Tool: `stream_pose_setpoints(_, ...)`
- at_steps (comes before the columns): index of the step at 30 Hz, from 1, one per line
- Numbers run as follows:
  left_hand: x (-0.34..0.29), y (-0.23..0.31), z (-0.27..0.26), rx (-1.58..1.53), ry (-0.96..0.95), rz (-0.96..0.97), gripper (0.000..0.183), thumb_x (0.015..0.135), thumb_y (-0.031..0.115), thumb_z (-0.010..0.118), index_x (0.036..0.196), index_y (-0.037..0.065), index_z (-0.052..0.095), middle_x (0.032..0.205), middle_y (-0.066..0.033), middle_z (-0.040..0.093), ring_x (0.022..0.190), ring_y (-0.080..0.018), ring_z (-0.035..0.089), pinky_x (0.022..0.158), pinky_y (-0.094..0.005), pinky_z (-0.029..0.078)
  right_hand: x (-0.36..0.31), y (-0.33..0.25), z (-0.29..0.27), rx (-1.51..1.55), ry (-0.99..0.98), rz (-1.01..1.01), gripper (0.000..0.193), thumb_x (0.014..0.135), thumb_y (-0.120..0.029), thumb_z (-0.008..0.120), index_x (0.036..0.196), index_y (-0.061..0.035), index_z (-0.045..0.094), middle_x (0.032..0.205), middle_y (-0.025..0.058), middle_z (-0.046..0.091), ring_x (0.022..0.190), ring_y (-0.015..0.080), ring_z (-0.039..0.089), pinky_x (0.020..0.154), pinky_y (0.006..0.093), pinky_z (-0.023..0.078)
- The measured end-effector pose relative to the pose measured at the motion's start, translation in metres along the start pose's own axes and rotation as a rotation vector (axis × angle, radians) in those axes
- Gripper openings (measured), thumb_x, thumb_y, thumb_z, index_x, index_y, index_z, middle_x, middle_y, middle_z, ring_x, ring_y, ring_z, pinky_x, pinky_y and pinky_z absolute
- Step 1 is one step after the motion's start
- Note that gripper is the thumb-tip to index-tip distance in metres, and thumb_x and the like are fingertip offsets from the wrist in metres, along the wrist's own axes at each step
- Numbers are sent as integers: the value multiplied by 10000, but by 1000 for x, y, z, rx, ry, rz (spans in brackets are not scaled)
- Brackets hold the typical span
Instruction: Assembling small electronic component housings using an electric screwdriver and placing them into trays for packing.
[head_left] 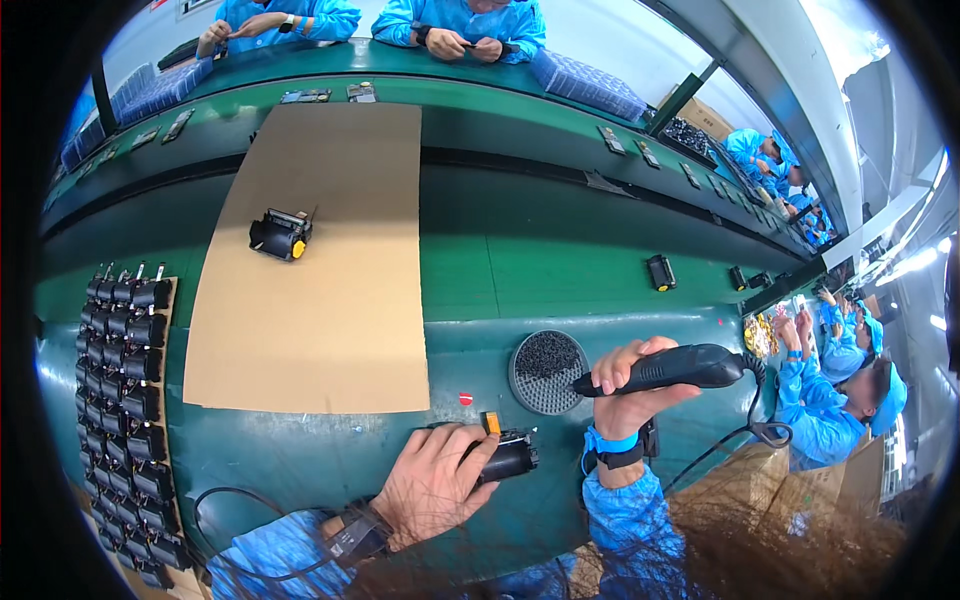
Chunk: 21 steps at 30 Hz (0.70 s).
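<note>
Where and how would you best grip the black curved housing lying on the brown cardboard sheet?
Probably by the broad left end of the black curved housing, approaching from the person's left. That end looks plain, while the yellow round part sits at the near right and a thin piece sticks out at the far right.

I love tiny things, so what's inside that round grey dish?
The round grey dish holds many tiny black pieces; some bare dotted floor shows. Whatever's under the pieces is covered, and the black tool in the right hand hides some rim.
</note>
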<state>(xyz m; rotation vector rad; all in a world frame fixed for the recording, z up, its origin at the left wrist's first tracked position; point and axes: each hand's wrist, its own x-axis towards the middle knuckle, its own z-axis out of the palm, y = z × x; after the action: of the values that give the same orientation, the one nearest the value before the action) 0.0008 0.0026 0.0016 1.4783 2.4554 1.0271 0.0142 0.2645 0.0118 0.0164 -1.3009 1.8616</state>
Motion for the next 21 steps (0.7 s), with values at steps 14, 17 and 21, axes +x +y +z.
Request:
stream_pose_setpoints(14,0,-1,0,-5,6,-1,542,805,263,791,1259,49,588,1208,-97,541,1133,-275,556,929,-408,448,-4,3,-2,-54,-28,51,810,800,-878,400,1003,-97,472,591,23,466,469,149,474,467,303,426)
stream_pose_setpoints(17,-1,-2,1,-16,11,-22,562,793,273,802,1269,65,588,1206,-84,553,1147,-275,546,953,-420,426,-3,6,-5,-48,-64,74,845,773,-886,415,1011,-78,472,592,36,468,475,148,474,476,305,445)
stream_pose_setpoints(21,-3,-5,-4,11,57,-39,589,762,309,825,1257,79,604,1202,-64,570,1171,-268,528,977,-428,392,-2,2,3,-54,-31,60,869,783,-888,387,1052,-68,487,587,35,466,467,144,461,462,302,428)
